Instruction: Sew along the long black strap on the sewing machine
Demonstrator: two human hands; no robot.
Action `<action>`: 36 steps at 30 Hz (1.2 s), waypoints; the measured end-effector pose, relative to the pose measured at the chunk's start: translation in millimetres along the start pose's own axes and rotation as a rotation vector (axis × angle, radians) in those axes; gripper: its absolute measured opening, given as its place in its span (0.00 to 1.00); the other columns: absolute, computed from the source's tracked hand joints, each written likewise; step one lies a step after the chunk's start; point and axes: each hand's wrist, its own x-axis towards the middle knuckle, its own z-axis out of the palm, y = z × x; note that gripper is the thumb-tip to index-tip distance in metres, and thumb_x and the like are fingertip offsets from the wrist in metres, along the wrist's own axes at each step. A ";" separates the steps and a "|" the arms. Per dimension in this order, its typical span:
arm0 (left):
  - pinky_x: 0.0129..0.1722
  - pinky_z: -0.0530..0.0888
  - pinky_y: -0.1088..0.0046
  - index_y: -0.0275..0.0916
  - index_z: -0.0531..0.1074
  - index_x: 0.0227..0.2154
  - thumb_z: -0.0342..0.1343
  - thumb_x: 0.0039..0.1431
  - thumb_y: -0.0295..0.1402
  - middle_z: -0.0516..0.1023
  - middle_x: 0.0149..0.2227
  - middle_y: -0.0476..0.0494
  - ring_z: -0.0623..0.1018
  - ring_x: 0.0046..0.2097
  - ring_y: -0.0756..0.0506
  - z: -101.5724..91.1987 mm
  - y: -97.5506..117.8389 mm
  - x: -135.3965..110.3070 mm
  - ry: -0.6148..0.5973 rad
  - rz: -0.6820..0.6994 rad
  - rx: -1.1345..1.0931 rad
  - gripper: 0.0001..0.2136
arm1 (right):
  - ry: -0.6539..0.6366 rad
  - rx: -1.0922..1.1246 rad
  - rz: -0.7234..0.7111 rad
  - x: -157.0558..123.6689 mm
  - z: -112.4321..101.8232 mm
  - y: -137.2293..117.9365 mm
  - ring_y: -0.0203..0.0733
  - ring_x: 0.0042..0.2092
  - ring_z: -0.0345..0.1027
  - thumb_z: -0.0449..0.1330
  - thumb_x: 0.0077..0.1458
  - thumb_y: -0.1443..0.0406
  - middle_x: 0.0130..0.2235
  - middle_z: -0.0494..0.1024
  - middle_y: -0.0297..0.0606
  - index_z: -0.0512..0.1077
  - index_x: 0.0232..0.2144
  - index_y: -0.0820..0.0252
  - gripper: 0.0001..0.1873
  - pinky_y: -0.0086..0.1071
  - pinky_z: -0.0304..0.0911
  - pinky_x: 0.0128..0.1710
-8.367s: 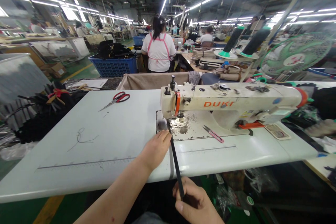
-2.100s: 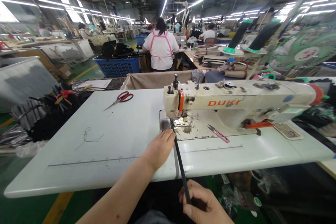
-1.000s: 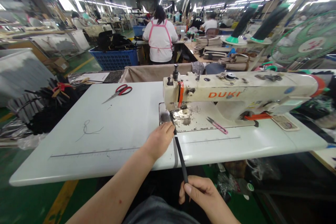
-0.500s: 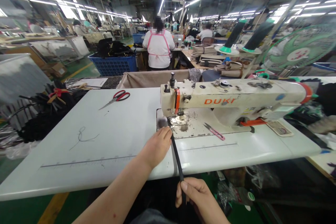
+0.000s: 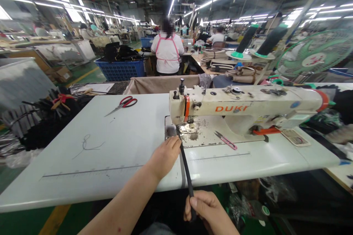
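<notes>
A narrow black strap [image 5: 186,163] runs from under the presser foot of the sewing machine [image 5: 242,102] toward me, past the table's front edge. Close to the needle area, my left hand [image 5: 167,154] is closed over the strap's left side, fingertips pressing it against the machine bed. My right hand [image 5: 204,205] pinches the strap between thumb and fingers, just beyond the table edge and lower than my left. A short piece of the strap shows below that pinch. The needle tip and the strap's far end cannot be made out.
Red-handled scissors [image 5: 124,103] and a loose thread [image 5: 86,145] lie left on the white table [image 5: 132,132]. Pink thread snips [image 5: 227,141] rest on the machine bed. Thread cones [image 5: 246,40] and a green fan [image 5: 314,57] stand right. A person [image 5: 167,53] sits ahead, beside a blue basket [image 5: 121,69].
The view has shifted very slightly. Both hands keep their grip on the strap in nearly the same places.
</notes>
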 end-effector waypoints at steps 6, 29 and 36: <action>0.59 0.78 0.58 0.35 0.71 0.50 0.49 0.71 0.25 0.79 0.53 0.33 0.81 0.55 0.39 1.9 -1.4 -1.4 0.021 0.032 0.022 0.10 | -0.077 -0.282 -0.219 2.3 -4.1 -13.7 0.46 0.40 0.72 0.70 0.57 0.48 0.34 0.78 0.39 0.80 0.24 0.58 0.21 0.36 0.64 0.45; 0.62 0.77 0.58 0.35 0.71 0.53 0.49 0.72 0.26 0.78 0.55 0.32 0.79 0.58 0.39 5.5 -5.0 -3.7 0.007 0.025 -0.005 0.11 | -0.072 -0.178 0.019 -20.7 2.9 -15.3 0.39 0.29 0.69 0.65 0.61 0.46 0.24 0.80 0.39 0.82 0.26 0.62 0.26 0.32 0.59 0.34; 0.61 0.78 0.57 0.36 0.71 0.52 0.50 0.71 0.27 0.78 0.55 0.32 0.80 0.57 0.39 3.2 -4.2 -2.7 0.008 0.020 -0.028 0.10 | -0.059 -0.226 -0.025 -20.5 3.2 -16.1 0.42 0.32 0.71 0.64 0.62 0.45 0.26 0.81 0.39 0.82 0.25 0.61 0.27 0.34 0.61 0.37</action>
